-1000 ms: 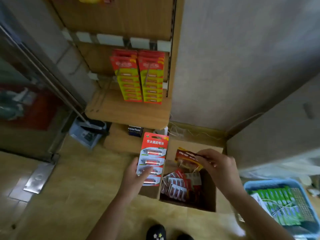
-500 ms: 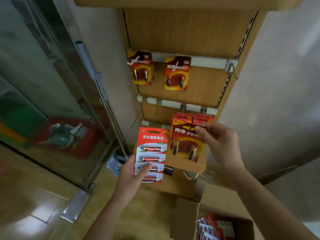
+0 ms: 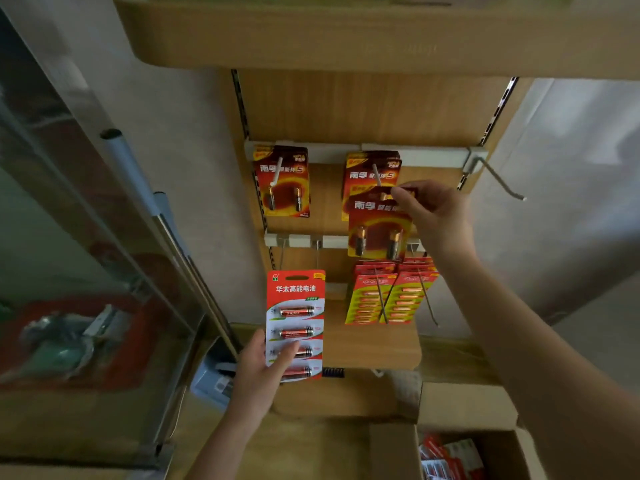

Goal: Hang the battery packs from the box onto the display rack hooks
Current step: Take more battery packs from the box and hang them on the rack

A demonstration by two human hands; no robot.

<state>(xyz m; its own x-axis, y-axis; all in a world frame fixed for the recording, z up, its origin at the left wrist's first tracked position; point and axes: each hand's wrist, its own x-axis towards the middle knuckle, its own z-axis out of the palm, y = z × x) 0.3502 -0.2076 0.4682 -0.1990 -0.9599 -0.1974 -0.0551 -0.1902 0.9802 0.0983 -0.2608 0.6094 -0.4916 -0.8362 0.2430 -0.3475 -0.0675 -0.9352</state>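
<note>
**Dark red pack just below its hook**

My right hand (image 3: 438, 216) pinches the top edge of a dark red battery pack (image 3: 379, 230). The pack hangs straight down, long side up and down. The middle hook (image 3: 376, 175) pokes out just above and left of my grip, with a like pack already on it. I think the hole must go up onto the hook tip. My left hand (image 3: 258, 374) holds a tall red and white pack (image 3: 295, 323) lower down, waiting. The box (image 3: 391, 448) sits on the floor.

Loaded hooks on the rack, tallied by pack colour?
Dark red packs: 2 hooks
Red-and-yellow packs: 2 hooks
Total: 4 loaded hooks
</note>
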